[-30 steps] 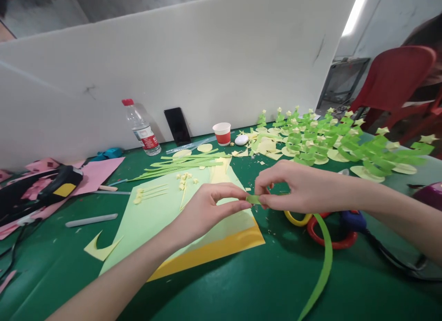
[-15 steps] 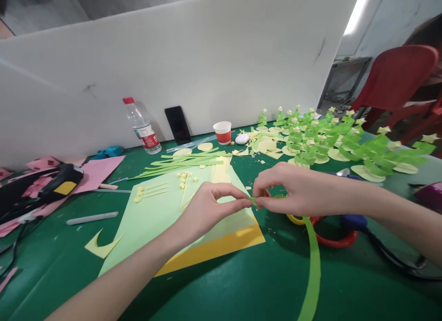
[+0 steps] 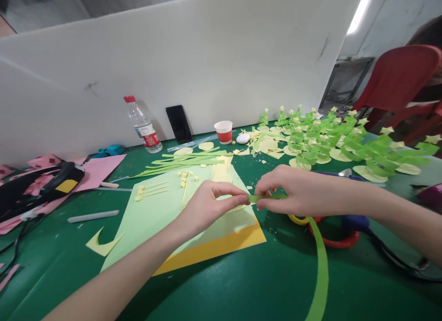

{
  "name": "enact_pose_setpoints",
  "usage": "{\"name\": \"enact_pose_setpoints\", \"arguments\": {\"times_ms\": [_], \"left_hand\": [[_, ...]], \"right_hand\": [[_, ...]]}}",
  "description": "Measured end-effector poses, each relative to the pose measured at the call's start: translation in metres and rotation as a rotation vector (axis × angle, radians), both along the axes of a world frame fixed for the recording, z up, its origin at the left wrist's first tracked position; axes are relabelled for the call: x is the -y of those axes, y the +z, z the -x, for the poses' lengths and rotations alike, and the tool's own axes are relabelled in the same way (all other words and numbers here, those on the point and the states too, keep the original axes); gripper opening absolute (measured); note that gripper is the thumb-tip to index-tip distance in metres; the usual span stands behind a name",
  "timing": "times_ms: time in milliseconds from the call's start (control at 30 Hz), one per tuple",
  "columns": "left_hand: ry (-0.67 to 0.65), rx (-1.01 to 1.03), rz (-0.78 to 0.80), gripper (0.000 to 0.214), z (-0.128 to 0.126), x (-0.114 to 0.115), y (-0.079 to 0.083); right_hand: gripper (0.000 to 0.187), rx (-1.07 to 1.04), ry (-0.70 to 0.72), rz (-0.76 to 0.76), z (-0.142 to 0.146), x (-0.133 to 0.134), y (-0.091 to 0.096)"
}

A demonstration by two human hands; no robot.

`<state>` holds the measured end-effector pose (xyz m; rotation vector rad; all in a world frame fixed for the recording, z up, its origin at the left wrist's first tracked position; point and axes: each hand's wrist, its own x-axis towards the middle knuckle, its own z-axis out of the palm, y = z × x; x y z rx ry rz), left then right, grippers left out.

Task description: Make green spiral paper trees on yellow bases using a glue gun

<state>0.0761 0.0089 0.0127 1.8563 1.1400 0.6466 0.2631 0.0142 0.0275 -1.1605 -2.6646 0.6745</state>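
A long green paper strip (image 3: 320, 265) runs between my hands and hangs down past my right wrist toward the table's front edge. My left hand (image 3: 214, 199) pinches its end between thumb and forefinger. Close beside it, my right hand (image 3: 281, 189) grips the strip with thumb and fingers; a short piece shows between the two. Below my hands lies a pale green paper sheet (image 3: 138, 238) over a yellow-orange sheet (image 3: 210, 249). Thin yellow paper sticks (image 3: 155, 188) and small yellow paper pieces (image 3: 184, 178) rest on it. Scissors with red and yellow handles (image 3: 340, 242) lie partly under my right forearm.
Many green paper plants (image 3: 317, 137) with yellow stars stand at the right. Behind are a paper cup (image 3: 223, 132), a phone (image 3: 178, 124), a water bottle (image 3: 145, 127) and green strips (image 3: 179, 162). A glue stick (image 3: 93, 216) and pink paper (image 3: 100, 171) lie left.
My right hand has shifted slightly away from the left, so more of the green strip shows between them. The hanging part of the strip has swung a little to the right.
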Motion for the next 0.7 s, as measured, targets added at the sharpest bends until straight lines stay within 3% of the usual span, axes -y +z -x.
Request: {"name": "enact_pose_setpoints", "arguments": {"times_ms": [367, 700], "left_hand": [[-0.022, 0.036, 0.046, 0.011, 0.0001, 0.0012, 0.0013], [-0.016, 0.069, -0.011, 0.011, 0.0001, 0.0027, -0.0056]], "right_hand": [[0.024, 0.034, -0.001, 0.033, -0.0021, 0.0012, 0.0013], [0.026, 0.073, -0.003, 0.096, 0.0007, 0.0056, 0.0083]]}}
